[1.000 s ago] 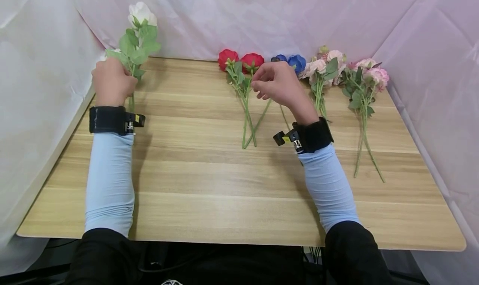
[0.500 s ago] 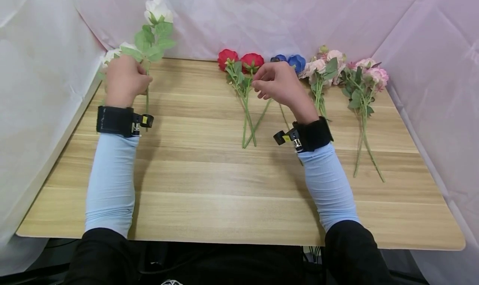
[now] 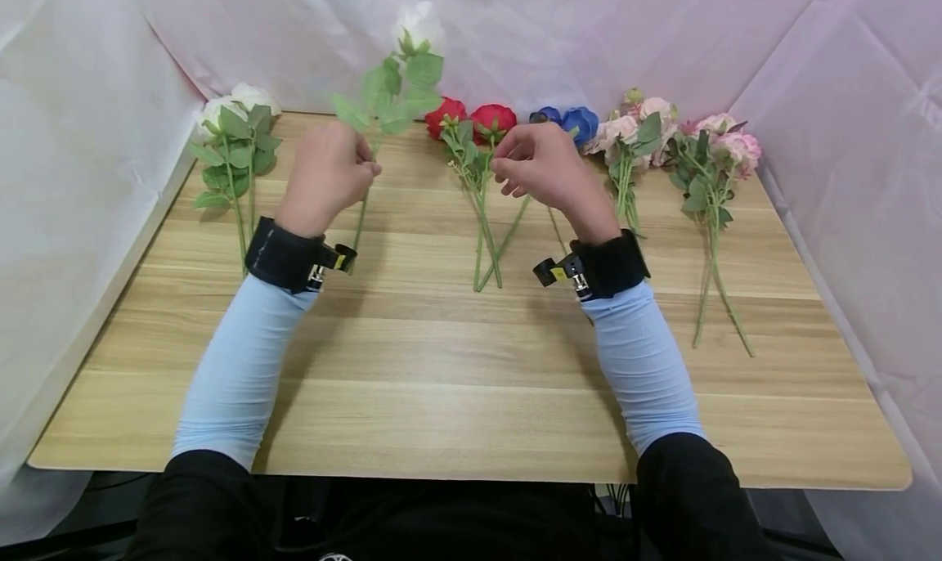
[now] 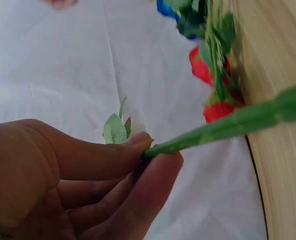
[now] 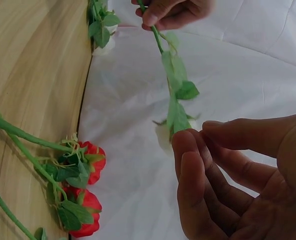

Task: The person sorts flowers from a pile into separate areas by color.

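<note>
**One white rose lifted, the other stems lying along the far edge**

Nearest to me, the person's two sleeved forearms are reaching out over the bare near half of the table (image 3: 456,414). The left hand (image 3: 327,172) is holding a white rose (image 3: 418,28) up off the wood; its grip is clamped on the green stem, thumb and fingers (image 4: 158,167) pinching it low down, so the leaves and the bloom are standing above and beyond the hand, leaning toward the middle of the far edge. The bottom of the stem is hanging just below the wrist.

The right hand (image 3: 540,164) is hovering close by, over the stems of the blue roses (image 3: 570,121). Its grip is apart, fingers loosely curved and closing on nothing, and from the right wrist view the white bloom is hanging just in front of the fingertips (image 5: 185,145) without touching them.

As I judge it, only this single stem is picked up, and it is not yet passed across or joined to any other. Further off, everything else is lying untouched in a row along the far edge: two more white roses (image 3: 235,111) at the far left corner, the red roses (image 3: 471,119) in the middle, the blue pair beside them, and two bunches of pink roses (image 3: 677,132) toward the far right corner.
</note>
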